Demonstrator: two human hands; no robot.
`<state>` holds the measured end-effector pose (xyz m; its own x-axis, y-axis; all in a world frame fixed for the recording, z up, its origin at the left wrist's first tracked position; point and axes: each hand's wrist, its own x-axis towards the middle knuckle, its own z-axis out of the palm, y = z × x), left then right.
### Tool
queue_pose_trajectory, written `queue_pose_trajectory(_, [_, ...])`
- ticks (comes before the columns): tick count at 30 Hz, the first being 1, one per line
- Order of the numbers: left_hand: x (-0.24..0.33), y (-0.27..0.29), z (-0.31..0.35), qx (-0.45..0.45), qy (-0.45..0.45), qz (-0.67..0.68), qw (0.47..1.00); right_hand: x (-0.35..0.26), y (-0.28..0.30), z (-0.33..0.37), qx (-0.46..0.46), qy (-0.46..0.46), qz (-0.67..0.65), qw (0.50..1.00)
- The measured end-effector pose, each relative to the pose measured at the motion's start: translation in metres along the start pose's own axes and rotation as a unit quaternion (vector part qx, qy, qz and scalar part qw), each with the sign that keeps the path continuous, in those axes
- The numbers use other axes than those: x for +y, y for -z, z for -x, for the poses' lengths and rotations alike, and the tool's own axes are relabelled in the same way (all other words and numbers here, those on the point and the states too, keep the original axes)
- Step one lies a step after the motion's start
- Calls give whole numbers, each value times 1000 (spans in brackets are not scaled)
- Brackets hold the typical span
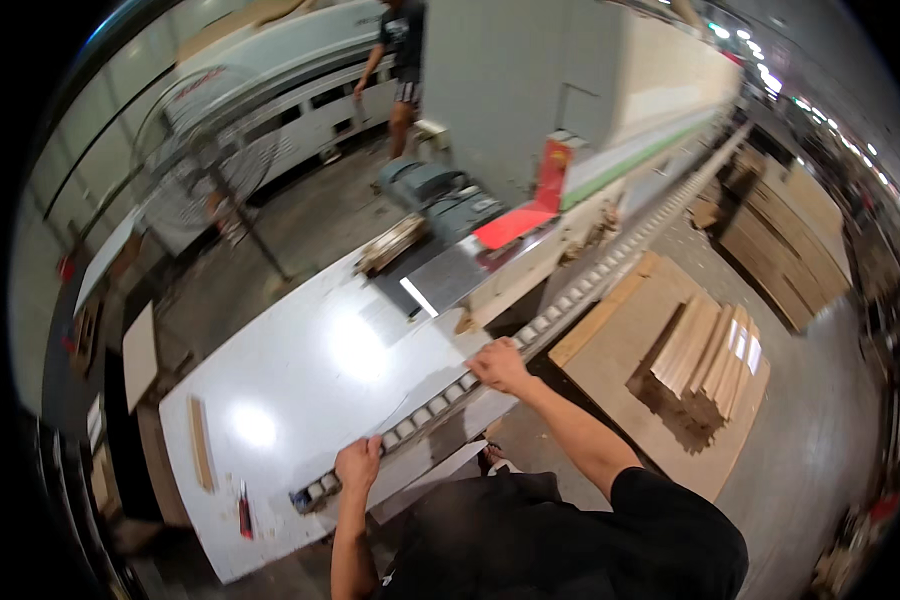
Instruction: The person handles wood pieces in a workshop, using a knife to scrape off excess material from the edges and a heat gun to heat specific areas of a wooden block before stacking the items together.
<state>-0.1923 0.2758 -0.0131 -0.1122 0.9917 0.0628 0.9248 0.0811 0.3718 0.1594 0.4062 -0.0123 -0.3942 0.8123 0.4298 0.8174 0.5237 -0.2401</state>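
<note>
A long roller rail (435, 408) with pale rollers runs along the near edge of a white tabletop (300, 400). Close to its left end, my left hand (358, 464) is closed over the rail. Farther along, near the machine's infeed, my right hand (498, 366) is also closed on it, with the arm stretched forward. The undersides of both hands are hidden, so anything thin beneath the fingers does not show. On the tabletop to the left lie a narrow wooden strip (201, 444) and a red-handled tool (245, 512).
A large grey machine (515, 90) with a red guard (553, 175) stands ahead. To the right, stacked wooden strips (700, 360) rest on a brown board (595, 345), with a stack of panels (785, 240) beyond. Another person (402, 60) stands at the back left.
</note>
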Motion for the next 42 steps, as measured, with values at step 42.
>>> queue_pose_trajectory(42, [18, -4, 14, 81, -47, 71, 993, 6, -10, 2, -33, -32, 1, 999])
